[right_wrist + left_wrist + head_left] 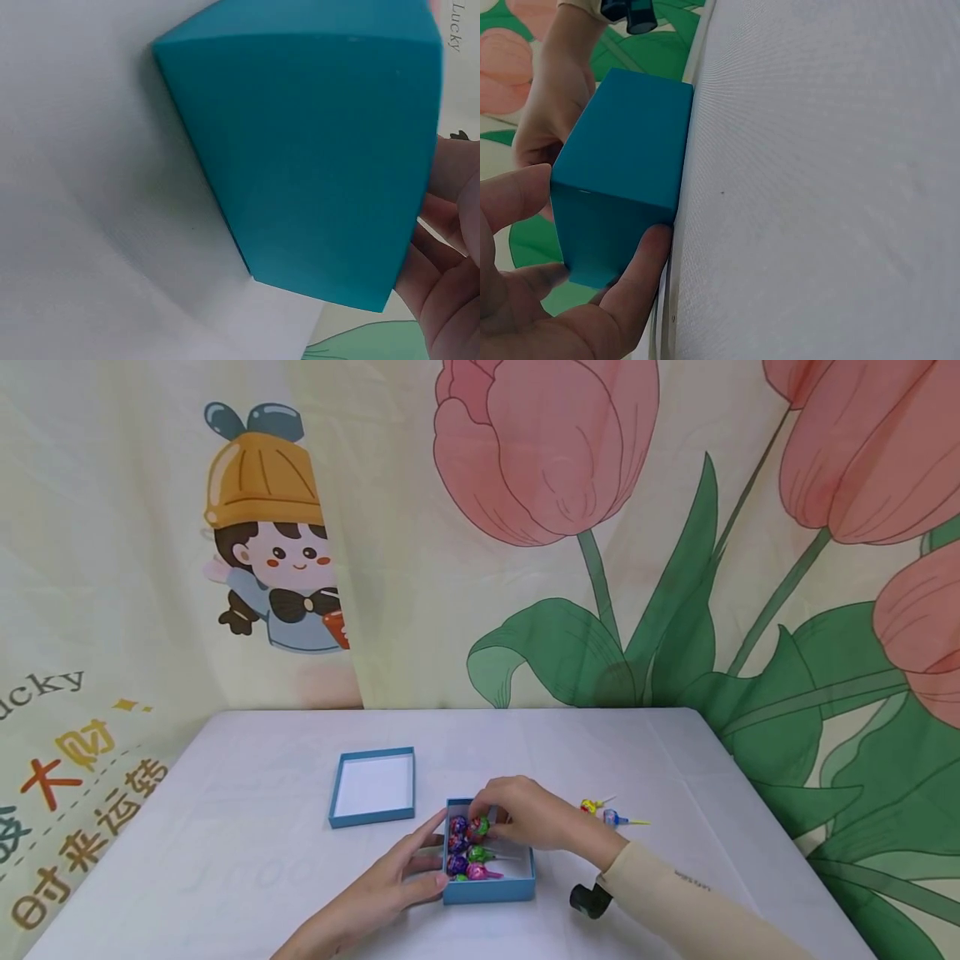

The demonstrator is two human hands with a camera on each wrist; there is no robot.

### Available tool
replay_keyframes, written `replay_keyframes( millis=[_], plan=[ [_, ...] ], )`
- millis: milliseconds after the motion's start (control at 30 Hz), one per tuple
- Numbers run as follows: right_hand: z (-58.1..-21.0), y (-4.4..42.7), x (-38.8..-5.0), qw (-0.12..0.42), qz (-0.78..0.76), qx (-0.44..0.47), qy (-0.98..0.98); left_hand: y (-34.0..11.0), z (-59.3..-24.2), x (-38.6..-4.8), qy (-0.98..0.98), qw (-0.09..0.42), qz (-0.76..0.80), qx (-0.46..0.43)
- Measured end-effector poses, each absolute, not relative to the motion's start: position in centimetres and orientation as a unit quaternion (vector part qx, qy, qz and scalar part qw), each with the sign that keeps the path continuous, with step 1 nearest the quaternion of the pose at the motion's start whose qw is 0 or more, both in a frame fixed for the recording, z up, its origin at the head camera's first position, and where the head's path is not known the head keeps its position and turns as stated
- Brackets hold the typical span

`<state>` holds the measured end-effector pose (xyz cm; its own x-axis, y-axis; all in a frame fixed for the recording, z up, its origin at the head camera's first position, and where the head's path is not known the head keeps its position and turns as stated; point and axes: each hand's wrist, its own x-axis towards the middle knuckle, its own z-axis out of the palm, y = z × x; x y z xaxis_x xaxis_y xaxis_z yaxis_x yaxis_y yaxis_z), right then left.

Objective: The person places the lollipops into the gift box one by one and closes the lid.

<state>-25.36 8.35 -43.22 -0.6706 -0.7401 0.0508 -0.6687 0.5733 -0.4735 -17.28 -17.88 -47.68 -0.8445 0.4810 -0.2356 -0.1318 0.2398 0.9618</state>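
An open blue box point(489, 891) stands on the white table with several wrapped lollipops inside, among them a dark purple lollipop point(457, 864) and a pink lollipop point(477, 871). My left hand point(393, 877) rests its fingers and thumb against the box's left side. Up close in the left wrist view, fingertips point(656, 236) touch the blue wall. Reaching over the box's far right part, my right hand point(525, 810) pinches a red-and-green lollipop point(478, 827) by the inner row. In the right wrist view the box wall point(315, 165) hides the right fingertips.
To the left and farther back lies a blue box lid point(372, 819), white inside facing up. Right of the box are a yellow-and-red lollipop point(590, 806) and a blue lollipop point(615, 818). A printed curtain point(405, 568) hangs behind the table.
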Motion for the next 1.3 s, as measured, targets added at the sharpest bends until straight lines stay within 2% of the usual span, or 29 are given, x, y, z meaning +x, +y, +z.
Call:
replay_keyframes(
  millis=[667, 1300],
  plan=[
    [-44.4, 7.9, -25.5, 0.067, -0.185, -0.421, 0.885, -17.8, -47.8, -17.4, 0.748, 0.253, 0.603, 0.118],
    [-43.6, 8.4, -25.1, 0.073, -0.181, -0.424, 0.885, -17.9, -47.7, -17.3, 0.751, 0.248, 0.600, 0.123]
  ],
)
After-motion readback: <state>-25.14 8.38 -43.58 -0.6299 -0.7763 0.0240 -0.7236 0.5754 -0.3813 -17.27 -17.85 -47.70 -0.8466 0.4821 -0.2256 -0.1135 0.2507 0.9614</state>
